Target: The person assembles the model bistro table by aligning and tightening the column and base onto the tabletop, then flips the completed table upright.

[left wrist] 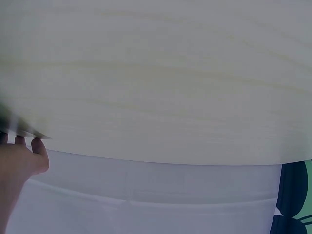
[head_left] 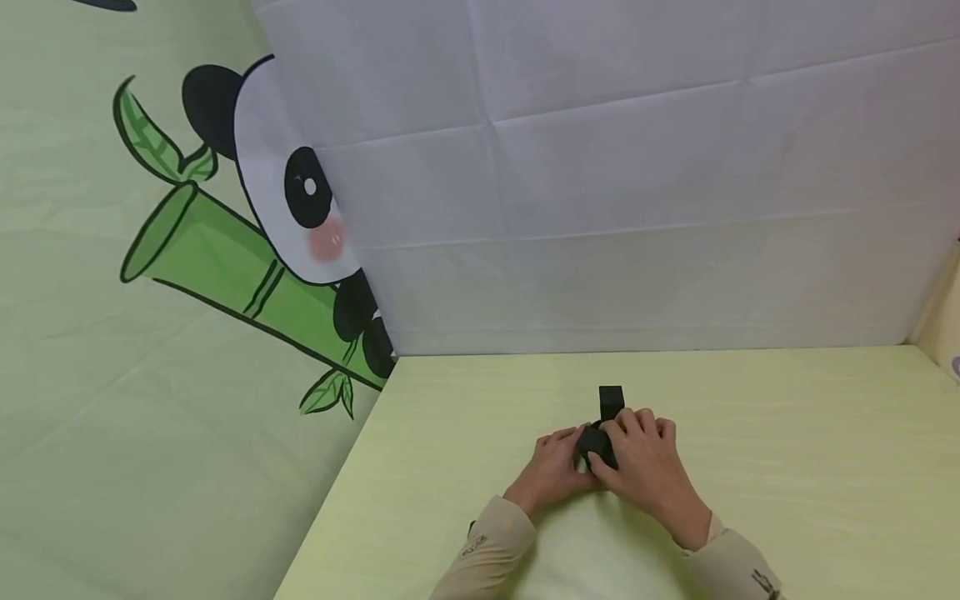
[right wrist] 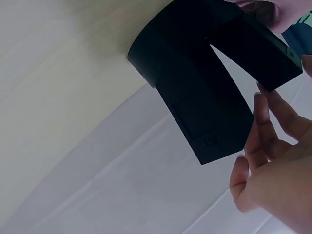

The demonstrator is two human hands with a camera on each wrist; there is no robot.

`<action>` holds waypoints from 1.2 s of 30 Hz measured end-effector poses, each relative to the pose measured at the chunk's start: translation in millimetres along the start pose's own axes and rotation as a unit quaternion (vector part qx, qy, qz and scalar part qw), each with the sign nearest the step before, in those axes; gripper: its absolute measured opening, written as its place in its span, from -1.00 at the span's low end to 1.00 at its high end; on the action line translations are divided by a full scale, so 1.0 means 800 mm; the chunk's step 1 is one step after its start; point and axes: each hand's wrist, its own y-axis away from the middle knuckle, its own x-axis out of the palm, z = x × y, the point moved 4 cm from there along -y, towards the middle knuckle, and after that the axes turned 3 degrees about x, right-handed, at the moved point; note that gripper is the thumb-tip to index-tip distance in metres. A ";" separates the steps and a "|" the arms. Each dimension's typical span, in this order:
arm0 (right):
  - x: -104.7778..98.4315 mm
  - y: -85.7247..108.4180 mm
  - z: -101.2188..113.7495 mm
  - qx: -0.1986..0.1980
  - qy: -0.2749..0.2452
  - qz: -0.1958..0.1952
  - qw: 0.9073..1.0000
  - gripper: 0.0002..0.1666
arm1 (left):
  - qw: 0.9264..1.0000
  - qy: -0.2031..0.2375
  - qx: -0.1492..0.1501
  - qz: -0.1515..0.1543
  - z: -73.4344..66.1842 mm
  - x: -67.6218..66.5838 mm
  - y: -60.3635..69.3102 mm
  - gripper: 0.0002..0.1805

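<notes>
Both hands meet at a black object (head_left: 596, 447) low over the pale yellow table, in the head view. It has a thick rounded part and two long box-shaped arms, one with small raised marks near its end, as the right wrist view shows of the black object (right wrist: 200, 105). A square-ended black block (head_left: 611, 401) sticks up behind the fingers. From the left, my left hand (head_left: 553, 467) holds its side. My right hand (head_left: 647, 458) grips it from the right, thumb in front and fingers over the top. The hands hide much of the object.
A pale yellow table top (head_left: 787, 467) spreads around the hands. Behind it hangs a creased white sheet (head_left: 637, 183). At left, a green cloth (head_left: 90, 400) carries a printed panda and bamboo. Beige sleeves (head_left: 487, 542) cover the forearms.
</notes>
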 end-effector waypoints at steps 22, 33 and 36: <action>0.003 -0.006 0.005 -0.007 -0.027 0.053 0.998 -0.47 | 1.000 0.002 0.000 0.003 0.003 0.003 0.001 -0.23; 0.003 -0.010 -0.002 -0.005 -0.016 0.075 0.997 -0.44 | 1.000 0.003 -0.006 0.001 0.002 0.002 0.000 -0.23; 0.003 -0.010 -0.003 -0.007 -0.015 0.076 0.997 -0.47 | 1.000 0.004 0.001 -0.005 0.001 0.001 -0.001 -0.21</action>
